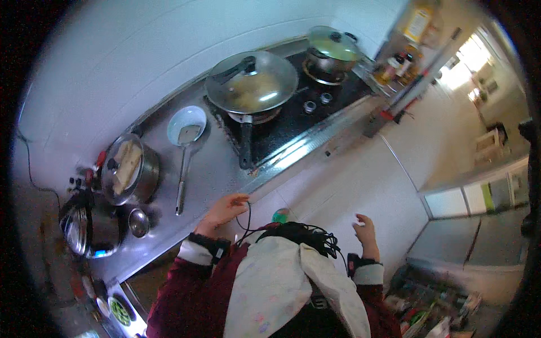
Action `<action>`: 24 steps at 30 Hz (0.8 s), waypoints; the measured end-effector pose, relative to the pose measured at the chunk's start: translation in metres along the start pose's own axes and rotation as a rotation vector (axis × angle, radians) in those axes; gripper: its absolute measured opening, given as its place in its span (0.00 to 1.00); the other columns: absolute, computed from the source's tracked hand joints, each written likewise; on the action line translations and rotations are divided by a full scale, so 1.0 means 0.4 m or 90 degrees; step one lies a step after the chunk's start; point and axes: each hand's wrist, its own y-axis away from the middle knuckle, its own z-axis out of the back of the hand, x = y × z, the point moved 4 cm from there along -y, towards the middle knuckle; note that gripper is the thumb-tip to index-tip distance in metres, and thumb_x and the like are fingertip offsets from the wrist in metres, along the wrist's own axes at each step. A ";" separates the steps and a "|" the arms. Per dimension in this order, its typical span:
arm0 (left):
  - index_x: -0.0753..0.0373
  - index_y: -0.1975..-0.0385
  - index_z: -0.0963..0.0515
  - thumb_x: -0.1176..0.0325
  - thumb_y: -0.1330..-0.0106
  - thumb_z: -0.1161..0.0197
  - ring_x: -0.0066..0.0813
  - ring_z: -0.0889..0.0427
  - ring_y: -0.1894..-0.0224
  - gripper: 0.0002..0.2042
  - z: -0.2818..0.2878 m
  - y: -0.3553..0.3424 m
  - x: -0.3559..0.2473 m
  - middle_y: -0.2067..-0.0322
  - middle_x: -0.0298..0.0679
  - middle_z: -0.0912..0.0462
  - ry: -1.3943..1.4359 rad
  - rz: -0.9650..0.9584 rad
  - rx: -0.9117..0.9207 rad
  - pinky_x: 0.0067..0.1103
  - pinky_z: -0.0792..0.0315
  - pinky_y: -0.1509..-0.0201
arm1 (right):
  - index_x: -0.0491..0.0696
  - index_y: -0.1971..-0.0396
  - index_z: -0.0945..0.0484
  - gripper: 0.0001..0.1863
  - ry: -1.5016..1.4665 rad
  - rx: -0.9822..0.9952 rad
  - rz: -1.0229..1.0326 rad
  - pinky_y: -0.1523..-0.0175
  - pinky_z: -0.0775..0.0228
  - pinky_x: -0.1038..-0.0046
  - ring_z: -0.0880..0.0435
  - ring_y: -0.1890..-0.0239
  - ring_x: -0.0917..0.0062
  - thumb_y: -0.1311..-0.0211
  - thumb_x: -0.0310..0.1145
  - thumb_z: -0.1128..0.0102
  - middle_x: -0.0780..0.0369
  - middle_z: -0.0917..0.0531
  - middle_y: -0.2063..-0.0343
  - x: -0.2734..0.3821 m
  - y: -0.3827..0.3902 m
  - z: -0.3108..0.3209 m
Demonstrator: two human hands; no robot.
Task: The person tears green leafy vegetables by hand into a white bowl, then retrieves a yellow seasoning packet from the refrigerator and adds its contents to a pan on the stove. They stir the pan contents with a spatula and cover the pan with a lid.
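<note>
My left hand [224,210] hovers by the counter's front edge, its fingers stretched out and holding nothing. Off to the right, over the floor, my right hand [366,230] is empty too, with fingers loosely bent and apart. Nearest to the left hand lies a long-handled metal turner [181,188], its blade resting in a white bowl [178,116]. Beyond them a wok under a domed glass lid [265,76] sits on the black gas hob [293,115], its dark handle [246,143] pointing toward me. Food shows dimly beneath the lid.
A lidded steel pot [332,65] stands on the far burner. Bottles [394,67] crowd the hob's right end. At the counter's left are a glass-lidded pot [149,174], a big shiny pot [84,228] and a small metal bowl [138,222]. Clutter [439,307] fills the lower right.
</note>
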 end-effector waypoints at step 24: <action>0.62 0.65 0.22 0.60 0.45 0.40 0.30 0.22 0.68 0.14 -0.238 0.016 0.135 0.71 0.41 0.19 0.109 0.349 -0.429 0.25 0.29 0.62 | 0.46 0.54 0.28 0.20 0.197 0.252 0.186 0.56 0.30 0.72 0.23 0.58 0.69 0.49 0.33 0.44 0.57 0.23 0.58 0.022 -0.593 0.168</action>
